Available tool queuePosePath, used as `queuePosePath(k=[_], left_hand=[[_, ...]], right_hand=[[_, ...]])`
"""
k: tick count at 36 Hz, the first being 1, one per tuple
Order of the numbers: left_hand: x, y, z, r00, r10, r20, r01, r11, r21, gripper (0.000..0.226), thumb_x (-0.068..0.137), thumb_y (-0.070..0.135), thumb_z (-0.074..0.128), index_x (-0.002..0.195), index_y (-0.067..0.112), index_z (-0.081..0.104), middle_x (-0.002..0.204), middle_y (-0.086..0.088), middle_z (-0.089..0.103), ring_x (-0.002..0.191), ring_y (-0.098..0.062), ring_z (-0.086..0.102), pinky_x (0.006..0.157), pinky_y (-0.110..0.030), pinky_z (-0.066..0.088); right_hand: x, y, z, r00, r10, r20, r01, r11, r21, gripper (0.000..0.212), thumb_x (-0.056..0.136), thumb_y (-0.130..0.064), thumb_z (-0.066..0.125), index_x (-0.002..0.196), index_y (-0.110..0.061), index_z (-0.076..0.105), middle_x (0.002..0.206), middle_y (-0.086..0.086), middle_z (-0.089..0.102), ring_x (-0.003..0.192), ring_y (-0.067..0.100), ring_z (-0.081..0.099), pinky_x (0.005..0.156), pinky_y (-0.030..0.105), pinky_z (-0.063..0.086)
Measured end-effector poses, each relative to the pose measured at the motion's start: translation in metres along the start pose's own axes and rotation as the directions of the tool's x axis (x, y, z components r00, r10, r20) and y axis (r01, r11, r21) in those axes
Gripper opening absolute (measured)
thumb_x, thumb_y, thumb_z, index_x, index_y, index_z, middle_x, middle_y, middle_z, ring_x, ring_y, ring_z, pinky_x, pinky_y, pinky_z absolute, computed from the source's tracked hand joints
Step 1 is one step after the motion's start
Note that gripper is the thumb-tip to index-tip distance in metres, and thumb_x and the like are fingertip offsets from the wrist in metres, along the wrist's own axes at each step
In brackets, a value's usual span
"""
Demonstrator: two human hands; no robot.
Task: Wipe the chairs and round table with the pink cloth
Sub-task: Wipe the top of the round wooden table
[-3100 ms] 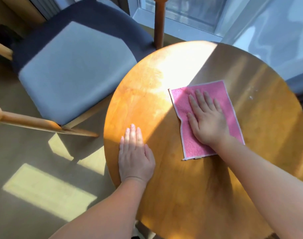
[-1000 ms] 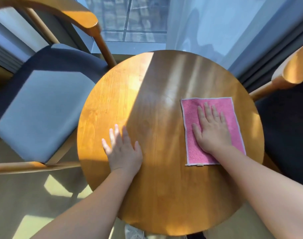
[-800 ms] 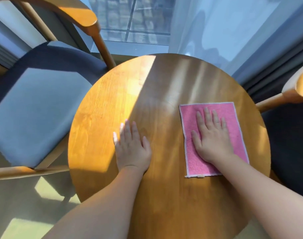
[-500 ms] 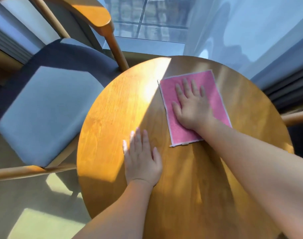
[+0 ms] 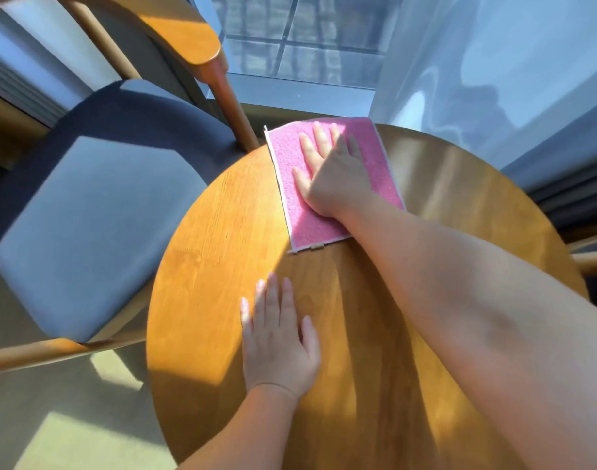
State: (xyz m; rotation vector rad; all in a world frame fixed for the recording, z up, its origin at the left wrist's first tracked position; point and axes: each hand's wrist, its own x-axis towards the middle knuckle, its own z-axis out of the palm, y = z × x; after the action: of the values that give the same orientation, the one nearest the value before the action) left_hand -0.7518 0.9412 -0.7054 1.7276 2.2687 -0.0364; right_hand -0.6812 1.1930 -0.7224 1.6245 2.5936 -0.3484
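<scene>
The pink cloth (image 5: 378, 154) lies flat at the far edge of the round wooden table (image 5: 215, 259). My right hand (image 5: 334, 174) presses on the cloth with straight fingers, my arm stretched across the tabletop. My left hand (image 5: 280, 340) rests flat on the bare wood near the table's front left, fingers straight. A chair with a grey-blue seat (image 5: 86, 225) and wooden frame stands to the left of the table, its backrest post close to the cloth's far left corner.
A window (image 5: 300, 39) with a sill and a sheer white curtain (image 5: 494, 69) lies beyond the table. The wooden arm of a second chair (image 5: 592, 262) shows at the right edge. Sunlit floor (image 5: 69, 435) lies at the lower left.
My right hand has pushed the pink cloth from the table's right side up to its far edge. My left hand stays flat on the wood, shifted slightly right.
</scene>
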Motion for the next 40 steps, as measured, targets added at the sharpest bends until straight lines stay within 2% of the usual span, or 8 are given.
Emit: queuePosePath(k=[5,10,21,29,35,40], left_hand=[[0.000,-0.001,0.001,0.999,0.019,-0.030,-0.019,1.000,-0.003,0.063,0.087,0.037,0.031,0.139,0.002,0.041,0.150,-0.014,0.033,0.140,-0.029,0.027,0.112,-0.048,0.011],[0.000,-0.001,0.003,0.999,0.024,-0.046,-0.024,1.000,-0.004,0.064,0.088,0.037,0.029,0.141,0.002,0.039,0.151,-0.014,0.031,0.141,-0.029,0.025,0.114,-0.047,0.008],[-0.001,-0.001,0.006,0.999,0.014,-0.045,-0.012,0.999,0.031,0.067,0.089,0.041,0.021,0.146,0.007,0.028,0.156,-0.009,0.019,0.144,-0.024,0.011,0.117,-0.046,0.001],[-0.002,-0.001,0.006,0.998,0.011,-0.058,-0.009,0.999,0.032,0.066,0.089,0.039,0.024,0.147,0.007,0.026,0.157,-0.010,0.018,0.145,-0.024,0.009,0.117,-0.044,-0.002],[0.000,-0.001,0.007,0.999,0.010,-0.042,-0.008,0.999,0.049,0.066,0.090,0.040,0.022,0.147,0.007,0.024,0.157,-0.010,0.016,0.145,-0.023,0.007,0.117,-0.045,-0.002],[0.000,0.000,0.005,1.000,0.009,-0.021,-0.008,0.999,0.053,0.068,0.089,0.041,0.016,0.147,0.007,0.025,0.157,-0.010,0.017,0.145,-0.024,0.008,0.117,-0.047,0.001]], right_hand=[[-0.020,0.040,0.000,0.988,0.156,-0.020,-0.155,0.986,0.057,0.069,0.095,-0.053,0.008,0.156,-0.019,0.005,0.164,0.008,0.000,0.150,0.030,-0.002,0.118,0.048,-0.005],[-0.059,0.083,-0.002,0.950,0.307,-0.053,-0.304,0.951,0.058,0.070,0.096,-0.054,0.017,0.156,-0.018,0.012,0.164,0.010,0.006,0.150,0.032,0.001,0.119,0.049,-0.003],[-0.178,0.141,0.009,0.834,0.550,-0.035,-0.547,0.834,0.072,0.071,0.095,-0.056,0.015,0.156,-0.021,0.005,0.164,0.006,-0.002,0.150,0.027,-0.005,0.121,0.046,-0.004],[-0.221,0.149,0.015,0.785,0.619,-0.031,-0.617,0.785,0.050,0.075,0.091,-0.058,0.008,0.156,-0.021,0.002,0.164,0.007,-0.002,0.150,0.026,-0.004,0.121,0.044,-0.003],[-0.209,0.148,0.012,0.797,0.604,-0.015,-0.604,0.797,0.030,0.074,0.093,-0.056,0.010,0.156,-0.020,0.000,0.164,0.009,-0.003,0.150,0.031,-0.005,0.120,0.050,-0.003],[-0.167,0.142,0.005,0.840,0.542,-0.003,-0.542,0.840,0.030,0.071,0.096,-0.053,0.017,0.156,-0.019,0.004,0.164,0.010,-0.003,0.150,0.033,-0.004,0.120,0.051,-0.003]])
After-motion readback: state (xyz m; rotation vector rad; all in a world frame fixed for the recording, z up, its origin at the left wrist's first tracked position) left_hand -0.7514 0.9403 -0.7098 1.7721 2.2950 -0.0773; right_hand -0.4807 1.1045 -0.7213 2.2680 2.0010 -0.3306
